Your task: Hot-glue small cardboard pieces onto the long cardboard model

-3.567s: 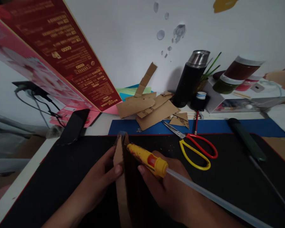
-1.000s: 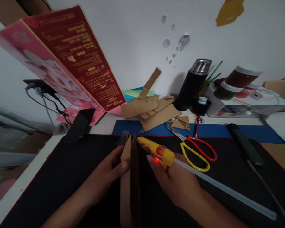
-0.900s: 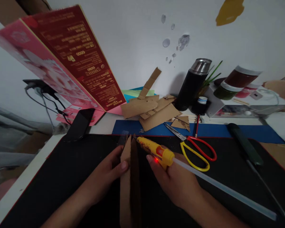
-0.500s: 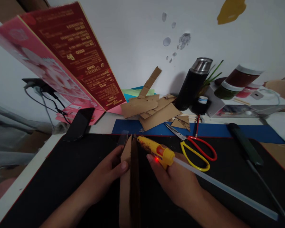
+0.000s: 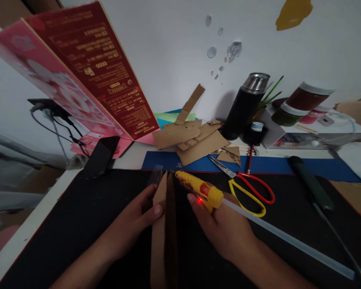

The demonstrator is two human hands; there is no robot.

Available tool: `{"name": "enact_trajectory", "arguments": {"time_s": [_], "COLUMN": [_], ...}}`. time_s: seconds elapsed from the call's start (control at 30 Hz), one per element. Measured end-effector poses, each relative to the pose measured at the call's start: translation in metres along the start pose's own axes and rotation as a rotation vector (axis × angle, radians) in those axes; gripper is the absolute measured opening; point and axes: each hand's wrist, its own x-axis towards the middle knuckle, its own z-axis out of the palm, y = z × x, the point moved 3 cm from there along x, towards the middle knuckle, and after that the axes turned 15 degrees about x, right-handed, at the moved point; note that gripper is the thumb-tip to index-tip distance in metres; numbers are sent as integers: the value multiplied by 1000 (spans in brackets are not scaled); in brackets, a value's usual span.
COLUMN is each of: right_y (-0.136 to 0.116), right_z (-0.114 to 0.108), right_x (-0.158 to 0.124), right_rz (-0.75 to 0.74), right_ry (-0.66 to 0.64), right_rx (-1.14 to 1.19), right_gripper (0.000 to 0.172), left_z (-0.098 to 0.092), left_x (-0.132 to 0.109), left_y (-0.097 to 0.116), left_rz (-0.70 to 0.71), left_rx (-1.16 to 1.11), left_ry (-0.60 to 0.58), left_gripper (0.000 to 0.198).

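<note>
My left hand (image 5: 138,216) is closed on a narrow brown cardboard piece (image 5: 159,237) that stands on edge, the thumb on its near face. Behind those fingers a clear strip (image 5: 156,173) sticks up. My right hand (image 5: 225,224) is wrapped round a yellow hot glue gun (image 5: 195,185), with a red light glowing by the thumb. From the gun's rear a long translucent glue stick (image 5: 291,237) runs toward the lower right. The scorched nozzle points left, close to the cardboard's far end; whether it touches cannot be made out.
Red-and-yellow-handled scissors (image 5: 246,188) lie right of the gun. Cardboard scraps (image 5: 195,140) are piled behind, beside a black thermos (image 5: 243,108). A dark-handled tool (image 5: 309,180) lies at right, a phone (image 5: 100,156) at left. A tall red-and-pink box (image 5: 96,72) leans at back left.
The glue gun and my right hand have shifted very slightly right, away from the cardboard. My left hand and the cardboard look almost still.
</note>
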Motion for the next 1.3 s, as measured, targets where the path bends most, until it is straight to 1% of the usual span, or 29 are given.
{"name": "enact_trajectory", "arguments": {"time_s": [0.2, 0.33, 0.57, 0.83, 1.03, 1.3], "right_y": [0, 0, 0, 1, 0, 1], "right_z": [-1, 0, 0, 1, -1, 0], "right_x": [0, 0, 0, 0, 1, 0], "right_rz": [-69, -64, -55, -48, -40, -60], "right_ry": [32, 23, 20, 29, 33, 31], "right_rx": [-14, -36, -17, -42, -33, -34], "right_gripper": [33, 33, 32, 34, 33, 34], "left_z": [0, 0, -1, -1, -1, 0], "left_x": [2, 2, 1, 2, 1, 1], "left_y": [-1, -2, -2, -4, -4, -2], "left_rz": [-11, -18, -13, -48, -29, -20], "left_rx": [34, 49, 37, 39, 31, 34], "left_ry": [-7, -1, -11, 0, -21, -17], "left_gripper": [84, 87, 86, 91, 89, 88]}}
